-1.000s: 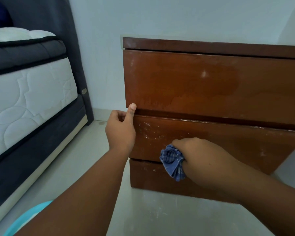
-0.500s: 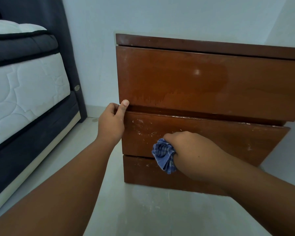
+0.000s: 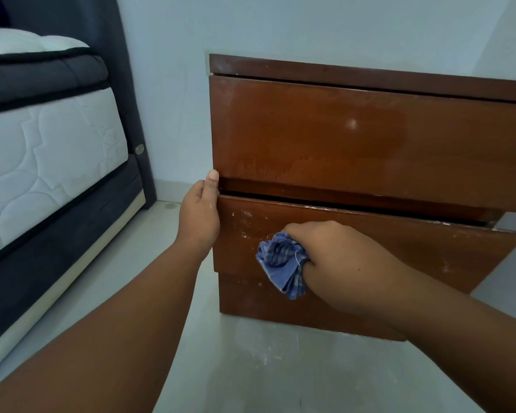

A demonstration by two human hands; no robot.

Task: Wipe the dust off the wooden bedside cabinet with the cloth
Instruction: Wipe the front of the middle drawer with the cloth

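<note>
– Blue checked cloth [image 3: 282,265], bunched up: who has it?
– The right hand [image 3: 340,263]. Its fingers are curled tight round the wad and press it against the lower drawer front [image 3: 414,245], left of the middle.
– And the left hand [image 3: 198,216]?
– It grips the left edge of the reddish-brown wooden bedside cabinet [image 3: 355,144]. The fingers wrap round the side and the thumb [image 3: 212,177] points straight up at the gap between the two drawers.
– Where does the cabinet stand?
– On the pale grey floor [image 3: 251,368], back against the light blue-white wall [image 3: 310,25]. The lower drawer front juts out past the upper one and carries white specks near the cloth; the upper drawer front [image 3: 310,129] has a dull, uneven patch.
– Anything further off?
– On the left is a bed with a white quilted mattress [image 3: 42,150] on a dark grey base, well apart from the cabinet.
</note>
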